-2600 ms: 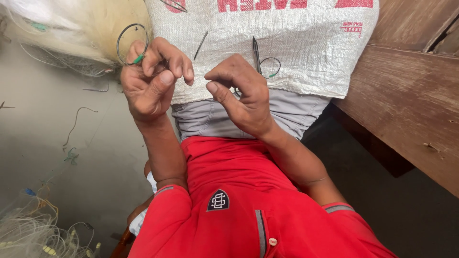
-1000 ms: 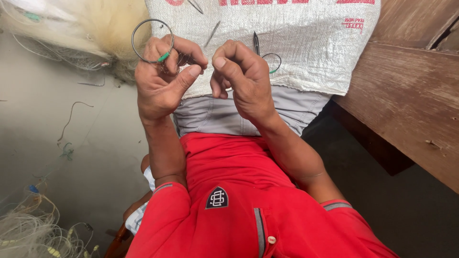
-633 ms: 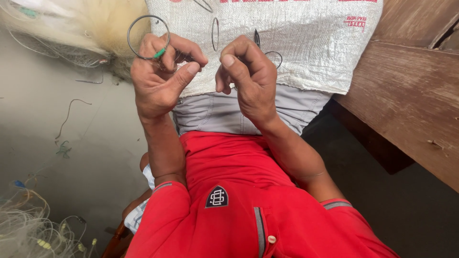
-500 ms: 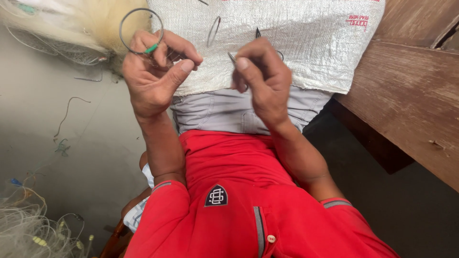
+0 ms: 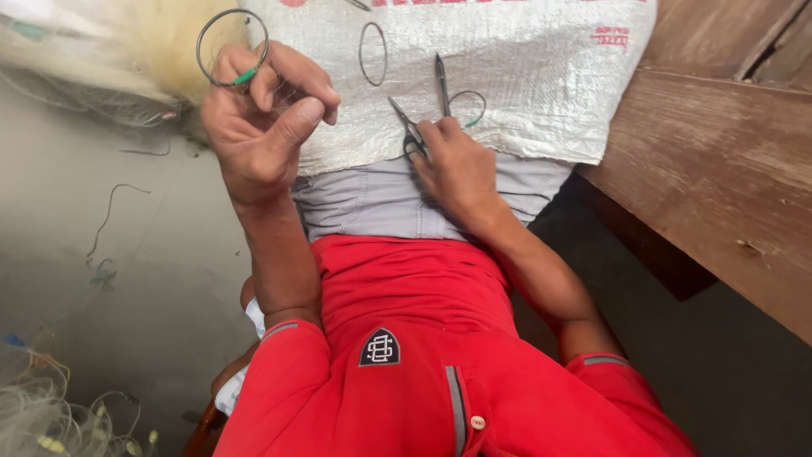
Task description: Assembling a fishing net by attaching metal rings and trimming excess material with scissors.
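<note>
My left hand (image 5: 262, 118) is raised over my lap, pinching a thin dark wire ring (image 5: 232, 44) with a short green sleeve between thumb and fingers. My right hand (image 5: 457, 165) rests low on the white woven sack (image 5: 524, 76) spread over my knees, its fingers on a small pair of dark scissors (image 5: 423, 114) lying there with blades pointing away. Another loose wire ring (image 5: 373, 52) and a ring with a green sleeve (image 5: 468, 107) lie on the sack near the scissors.
A heap of pale yellowish fishing net (image 5: 110, 42) lies at the upper left. More tangled net with small floats (image 5: 59, 415) sits at the lower left on the grey floor (image 5: 101, 279). A wooden bench (image 5: 727, 169) runs along the right.
My right hand has dropped away from my left hand and come down onto the scissors on the sack. My left hand stays raised with the ring.
</note>
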